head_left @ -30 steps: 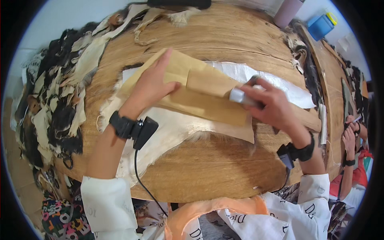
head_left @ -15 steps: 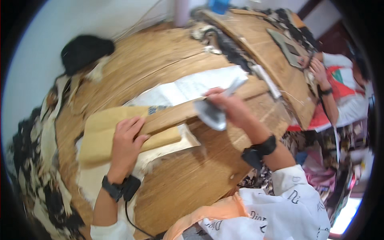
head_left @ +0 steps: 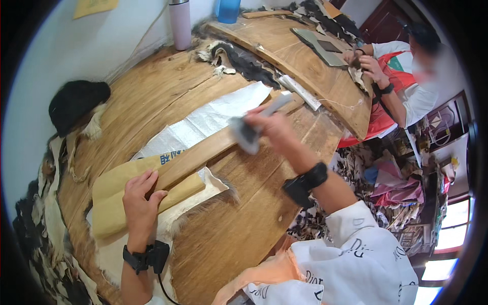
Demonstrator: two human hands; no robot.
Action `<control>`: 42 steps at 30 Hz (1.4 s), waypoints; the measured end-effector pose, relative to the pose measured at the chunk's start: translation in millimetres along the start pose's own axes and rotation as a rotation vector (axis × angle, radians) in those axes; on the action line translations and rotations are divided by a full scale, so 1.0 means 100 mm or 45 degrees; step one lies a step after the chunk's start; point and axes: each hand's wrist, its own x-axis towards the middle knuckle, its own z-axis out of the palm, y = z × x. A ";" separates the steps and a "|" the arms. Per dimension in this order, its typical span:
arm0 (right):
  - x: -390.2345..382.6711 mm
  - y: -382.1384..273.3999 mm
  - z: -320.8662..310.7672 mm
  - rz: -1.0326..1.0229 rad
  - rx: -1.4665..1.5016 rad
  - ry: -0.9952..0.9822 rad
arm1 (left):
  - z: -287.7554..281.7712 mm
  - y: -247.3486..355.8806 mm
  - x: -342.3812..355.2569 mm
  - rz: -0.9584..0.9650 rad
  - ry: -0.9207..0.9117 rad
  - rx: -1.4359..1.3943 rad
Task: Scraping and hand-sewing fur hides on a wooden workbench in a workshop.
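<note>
My left hand (head_left: 140, 201) lies flat, fingers and thumb apart, at the near end of a long wooden strip (head_left: 203, 151). It also rests on folded yellow paper (head_left: 109, 195). Under the paper, a pale hide (head_left: 216, 184) shows fur along its edge. Raised over the strip, my right hand (head_left: 274, 129) is closed round a tool (head_left: 245, 134) with a pale handle and a broad, rounded grey head. Blur hides the exact kind of tool. A white woven sheet (head_left: 203, 122) spreads along the strip's far side.
A black furry piece (head_left: 79, 104) sits by the wall, with hide scraps (head_left: 48, 239) at left. A pink flask (head_left: 180, 25) and blue container (head_left: 228, 10) stand at the back. To the right, a co-worker (head_left: 412, 86) handles a scrap at a raised board (head_left: 330, 94).
The view has shifted, showing more of the room at right. My right hand still grips the tool over the strip; my left hand stays on the strip and paper.
</note>
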 end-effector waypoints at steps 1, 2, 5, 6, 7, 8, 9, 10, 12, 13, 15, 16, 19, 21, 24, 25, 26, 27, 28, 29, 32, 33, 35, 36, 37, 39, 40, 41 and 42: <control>-0.08 0.02 0.18 0.088 -0.056 -0.118 | 0.00 0.00 0.00 -0.011 0.008 -0.005; -0.08 0.03 0.17 0.090 -0.055 -0.119 | 0.00 -0.01 0.00 -0.011 0.007 -0.004; 0.11 0.09 -0.18 0.028 0.121 -0.132 | -0.04 -0.04 -0.04 -0.024 0.013 0.010; 0.17 -0.04 -0.41 -0.115 -0.024 0.129 | -0.03 -0.03 -0.04 -0.016 0.012 0.007; 0.30 -0.13 -0.85 -0.254 -0.335 0.262 | -0.02 0.00 -0.03 -0.008 0.014 0.004; 0.44 -0.21 -1.21 -0.410 -0.726 0.435 | 0.02 0.03 -0.01 -0.009 0.016 0.000; 0.46 -0.35 -1.21 -0.458 -1.295 0.521 | 0.03 0.02 0.00 -0.008 0.017 -0.031; 0.47 -0.44 -1.15 -0.502 -1.866 0.584 | 0.05 0.00 0.00 -0.017 0.020 -0.059; 0.44 -0.34 -0.89 -0.632 -2.074 0.411 | 0.07 0.00 0.01 -0.007 0.030 -0.047; 0.41 -0.24 -0.69 -0.762 -2.273 0.240 | 0.07 0.00 0.01 0.013 0.035 -0.039; 0.04 -0.13 0.06 -0.836 -2.070 -0.098 | 0.00 -0.03 -0.01 -0.048 0.046 -0.043; -0.12 -0.02 0.33 -0.920 -1.955 -0.152 | 0.02 -0.03 -0.02 -0.068 0.038 -0.081; -0.29 -0.05 0.67 -1.066 -1.707 -0.368 | 0.03 -0.02 -0.01 -0.021 0.055 -0.042; -0.27 -0.10 0.61 -1.124 -1.551 -0.559 | 0.03 -0.05 -0.02 -0.018 0.059 -0.029; -0.02 -0.29 0.12 -0.633 -1.115 -0.182 | 0.03 -0.03 -0.03 -0.035 0.064 -0.014; 0.06 -0.30 -0.08 -0.378 -0.606 -0.182 | 0.11 -0.02 0.01 -0.026 0.042 -0.041; 0.07 -0.32 -0.17 -0.129 -0.085 -0.185 | 0.09 0.02 0.00 -0.024 0.043 -0.044; 0.06 -0.23 -0.10 -0.125 -0.083 -0.190 | 0.07 0.02 0.00 -0.050 0.048 -0.057; 0.01 -0.09 0.05 -0.022 -0.149 -0.224 | 0.06 0.02 0.00 -0.077 0.051 -0.068; -0.05 -0.01 0.17 0.077 -0.219 -0.249 | 0.05 0.01 -0.01 -0.076 0.049 -0.071; 0.00 0.03 0.06 0.205 -0.067 -0.259 | 0.01 -0.03 -0.05 -0.026 0.086 -0.012; 0.07 0.04 -0.10 0.201 -0.021 -0.203 | -0.02 -0.02 -0.06 -0.043 0.085 -0.009; 0.34 0.00 -0.78 -0.043 -0.124 0.007 | 0.00 -0.03 -0.09 -0.110 0.086 0.006; 0.38 -0.09 -1.04 -0.187 -0.267 0.217 | 0.08 -0.06 -0.03 -0.064 0.075 -0.012; 0.58 -0.15 -1.44 -0.207 -0.444 0.361 | 0.08 0.00 -0.01 -0.009 0.078 -0.013; 0.78 -0.24 -1.61 -0.387 -0.429 0.259 | 0.08 0.04 -0.03 -0.020 0.095 0.039; 0.82 -0.28 -1.40 -0.357 -0.261 0.148 | 0.09 0.05 -0.08 0.002 0.096 0.070; 0.81 -0.40 -1.20 -0.324 -0.100 0.050 | 0.10 0.12 -0.15 -0.047 0.113 0.093; 0.81 -0.46 -1.02 -0.347 0.148 -0.104 | 0.12 0.21 -0.22 0.083 0.104 0.274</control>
